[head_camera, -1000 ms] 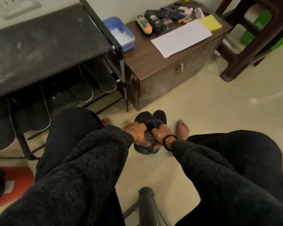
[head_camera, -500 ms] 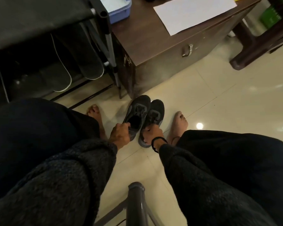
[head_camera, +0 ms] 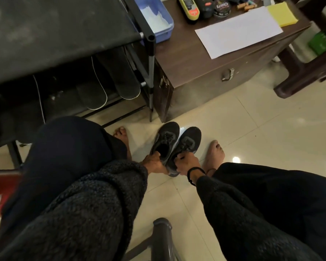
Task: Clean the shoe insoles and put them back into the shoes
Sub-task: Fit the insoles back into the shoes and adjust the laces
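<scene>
Two dark grey sneakers sit side by side between my bare feet on the tiled floor. My left hand [head_camera: 155, 162] grips the heel of the left shoe [head_camera: 166, 140], which is tilted up with its opening showing dark. My right hand [head_camera: 186, 162] grips the heel of the right shoe [head_camera: 186, 146]. Whether insoles lie inside the shoes is hidden. Several dark insoles with white edges [head_camera: 128, 81] lean under the black shoe rack [head_camera: 64, 34].
A brown wooden chest [head_camera: 205, 72] stands beyond the shoes, carrying a white paper sheet [head_camera: 237, 32], a yellow sponge [head_camera: 282, 14], polish tins and brushes [head_camera: 205, 8], and a blue tub [head_camera: 158, 21]. A dark stool leg [head_camera: 294, 80] stands right. A metal stand [head_camera: 162, 240] rises near me.
My hands moved apart, one onto each shoe's heel. The left shoe has been tipped up, and the head view has shifted up toward the chest.
</scene>
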The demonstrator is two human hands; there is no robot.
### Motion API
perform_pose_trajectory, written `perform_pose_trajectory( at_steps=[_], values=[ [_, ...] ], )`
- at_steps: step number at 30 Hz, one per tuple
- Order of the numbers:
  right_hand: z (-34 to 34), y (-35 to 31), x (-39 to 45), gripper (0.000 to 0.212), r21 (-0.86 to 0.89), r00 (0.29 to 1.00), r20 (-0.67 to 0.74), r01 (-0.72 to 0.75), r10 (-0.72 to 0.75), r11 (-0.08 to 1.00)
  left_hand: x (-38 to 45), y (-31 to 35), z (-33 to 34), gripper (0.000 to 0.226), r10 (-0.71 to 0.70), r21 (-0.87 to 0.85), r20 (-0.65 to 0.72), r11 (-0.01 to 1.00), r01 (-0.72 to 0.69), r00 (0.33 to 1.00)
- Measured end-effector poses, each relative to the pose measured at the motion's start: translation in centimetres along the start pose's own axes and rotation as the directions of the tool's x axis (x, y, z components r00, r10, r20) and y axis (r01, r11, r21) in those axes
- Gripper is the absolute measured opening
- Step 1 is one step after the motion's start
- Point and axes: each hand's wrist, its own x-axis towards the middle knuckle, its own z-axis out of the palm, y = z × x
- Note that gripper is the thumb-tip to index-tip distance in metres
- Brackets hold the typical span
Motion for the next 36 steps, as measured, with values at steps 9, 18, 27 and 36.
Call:
perform_pose_trajectory(
  at_steps=[9,18,27,36],
  values=[
    [0.7,0.4,-0.7,0.029,-0.164,0.993,0.098,0.085,-0.069,0.983,0.4,1.8,0.6,0.046,0.191,0.179,-0.012,0.966,-0.186,0.982],
    [4.9,4.1,3.0,0.060,-0.520,0.907,0.419,0.283,-0.048,0.806,3.2,-2.9,4.3,0.082,0.097,0.310,0.171,0.939,-0.147,0.981],
    [4.4,5.7,3.3,0.071,-0.624,0.938,0.343,0.183,0.056,0.760,2.1,0.0,4.3,0.098,0.156,0.271,0.286,0.933,-0.236,0.946],
    [-3.0,-4.5,-2.3,0.040,-0.559,0.959,0.252,0.252,-0.127,0.790,-5.7,5.1,-4.4,0.051,0.297,0.294,0.097,0.903,-0.313,0.950]
  ],
)
